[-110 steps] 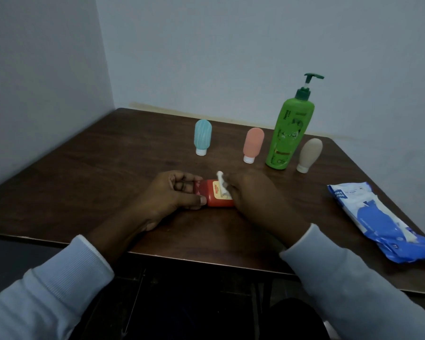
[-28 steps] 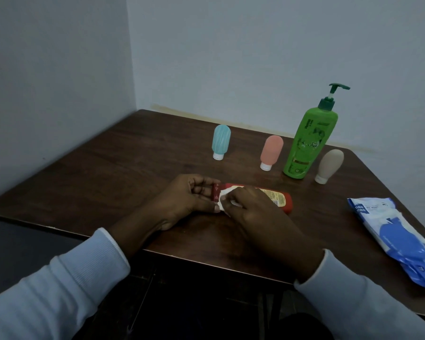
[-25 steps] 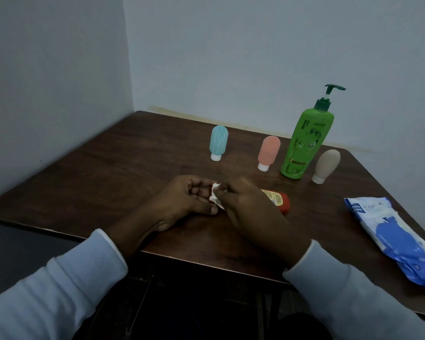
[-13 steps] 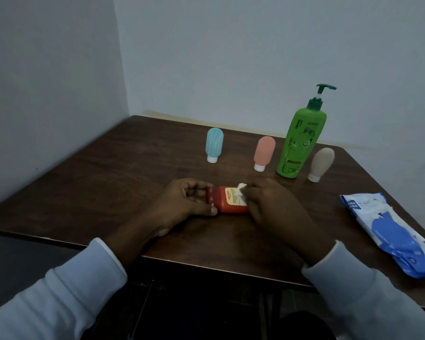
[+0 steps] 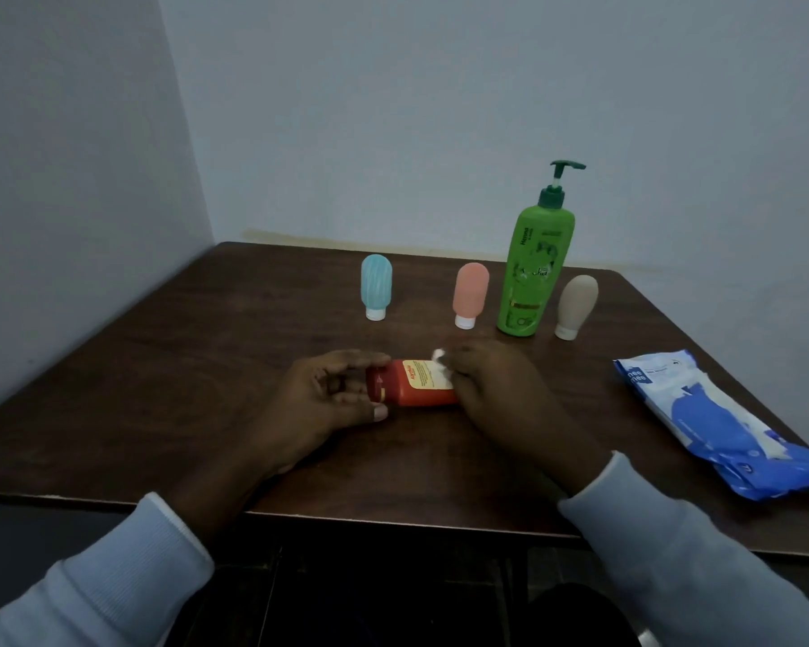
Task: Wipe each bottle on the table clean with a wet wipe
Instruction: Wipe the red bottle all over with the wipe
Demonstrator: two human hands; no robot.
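- Red plastic bottle with a yellow label point(image 5: 409, 382) lies on its side near the front middle of the dark brown wooden bench point(image 5: 183, 366).
- Left hand point(image 5: 321, 403) pinches its cap end between thumb and fingers.
- Right hand point(image 5: 491, 389) presses a crumpled white wet wipe point(image 5: 441, 368) onto the label, fingers closed on it.
- Behind stand a teal ribbed squeeze bottle point(image 5: 376, 286), a coral one point(image 5: 471, 294), a tall green pump bottle point(image 5: 535, 268) and a beige one point(image 5: 576, 304).
- Blue wipe pack point(image 5: 715, 417) lies at the right.
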